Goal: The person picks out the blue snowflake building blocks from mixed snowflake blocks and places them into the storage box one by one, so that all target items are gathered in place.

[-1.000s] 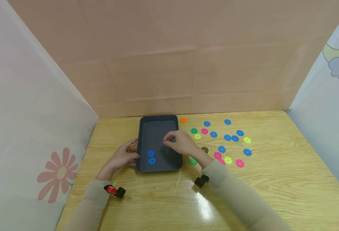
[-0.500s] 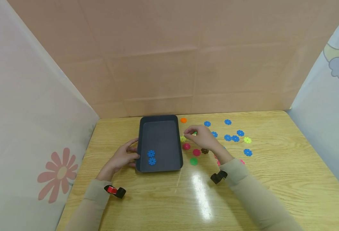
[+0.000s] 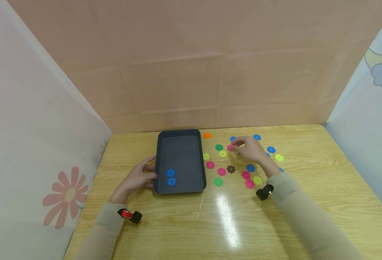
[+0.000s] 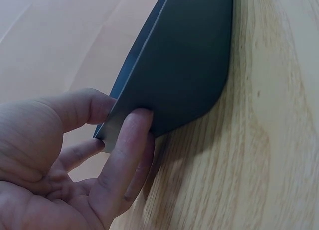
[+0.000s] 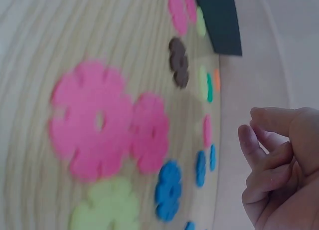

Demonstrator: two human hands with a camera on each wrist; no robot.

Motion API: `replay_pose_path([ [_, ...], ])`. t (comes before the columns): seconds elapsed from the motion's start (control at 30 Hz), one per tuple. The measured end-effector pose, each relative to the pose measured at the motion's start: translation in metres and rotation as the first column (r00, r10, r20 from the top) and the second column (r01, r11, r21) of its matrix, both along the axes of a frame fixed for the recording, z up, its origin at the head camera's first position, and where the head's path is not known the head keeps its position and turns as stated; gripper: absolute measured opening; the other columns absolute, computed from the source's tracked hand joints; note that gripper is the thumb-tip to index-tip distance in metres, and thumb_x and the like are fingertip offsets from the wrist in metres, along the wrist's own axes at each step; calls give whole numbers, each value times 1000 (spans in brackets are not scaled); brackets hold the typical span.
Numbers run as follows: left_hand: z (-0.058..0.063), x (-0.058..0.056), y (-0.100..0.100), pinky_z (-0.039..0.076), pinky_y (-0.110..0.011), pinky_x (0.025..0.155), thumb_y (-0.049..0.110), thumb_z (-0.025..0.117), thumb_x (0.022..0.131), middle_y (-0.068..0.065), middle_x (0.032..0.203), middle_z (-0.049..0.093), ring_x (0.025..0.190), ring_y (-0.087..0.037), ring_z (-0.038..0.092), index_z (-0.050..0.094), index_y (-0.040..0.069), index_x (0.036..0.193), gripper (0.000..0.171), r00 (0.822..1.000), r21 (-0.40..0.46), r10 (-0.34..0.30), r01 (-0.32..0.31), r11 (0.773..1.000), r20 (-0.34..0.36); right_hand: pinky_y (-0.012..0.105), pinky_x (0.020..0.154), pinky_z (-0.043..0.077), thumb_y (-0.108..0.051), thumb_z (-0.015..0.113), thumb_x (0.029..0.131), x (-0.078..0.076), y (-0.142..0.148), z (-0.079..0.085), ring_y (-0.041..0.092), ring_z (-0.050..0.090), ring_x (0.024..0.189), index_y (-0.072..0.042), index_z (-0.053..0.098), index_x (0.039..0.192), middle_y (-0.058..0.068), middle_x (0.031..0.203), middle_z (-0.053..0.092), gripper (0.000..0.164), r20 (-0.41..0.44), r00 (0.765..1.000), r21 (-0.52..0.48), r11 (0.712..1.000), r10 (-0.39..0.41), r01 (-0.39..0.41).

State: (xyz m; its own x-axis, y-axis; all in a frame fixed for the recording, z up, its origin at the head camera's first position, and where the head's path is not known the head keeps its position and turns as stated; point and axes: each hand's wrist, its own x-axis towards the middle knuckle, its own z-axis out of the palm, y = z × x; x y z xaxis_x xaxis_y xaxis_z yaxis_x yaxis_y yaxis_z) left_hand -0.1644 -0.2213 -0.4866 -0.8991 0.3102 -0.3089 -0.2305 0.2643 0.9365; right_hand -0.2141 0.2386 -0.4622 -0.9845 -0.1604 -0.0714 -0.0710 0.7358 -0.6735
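My left hand (image 3: 138,177) grips the left wall of a dark grey tray (image 3: 179,150), with digits on both sides of its rim in the left wrist view. Two blue notched discs (image 3: 171,177) lie inside the tray near its front. Over the scattered discs hovers my right hand (image 3: 249,148), its thumb and index tips close together with nothing visible between them. Those fingertips appear nearest a pink notched disc (image 3: 230,147) in the head view; the right wrist view shows them apart from the discs. Some blue discs are partly hidden behind this hand.
Right of the tray lie an orange disc (image 3: 207,135), a brown disc (image 3: 231,169), a green disc (image 3: 218,181), and several pink, yellow and blue ones. A peach cloth wall (image 3: 177,72) rises behind the wooden table (image 3: 177,224); pale sheets stand at both sides.
From over the tray, my right hand has moved right to above the scattered discs, uncovering pink and yellow ones beside the tray. The left hand and tray stay put.
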Motion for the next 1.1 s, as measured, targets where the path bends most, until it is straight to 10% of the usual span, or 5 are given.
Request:
replay_pose_path([
  [0.37,-1,1,0,63,-45,69,0,67,94,-30,134,53,96,-30,69,30,17,165,82,1000,-5,-2,2,1000,-8,60,101,47,-25,69,101,-6,29,-12,40,61,115,-2,68,128,19,121,69,36,66,997,31,999,-34,32],
  [1.1,-3,0,0,63,-45,69,-1,67,93,-30,133,53,94,-30,70,30,17,165,82,1000,2,-10,10,1000,-15,52,94,51,-32,77,94,-6,37,-18,33,63,105,1,68,121,15,113,69,44,127,991,124,992,-43,27],
])
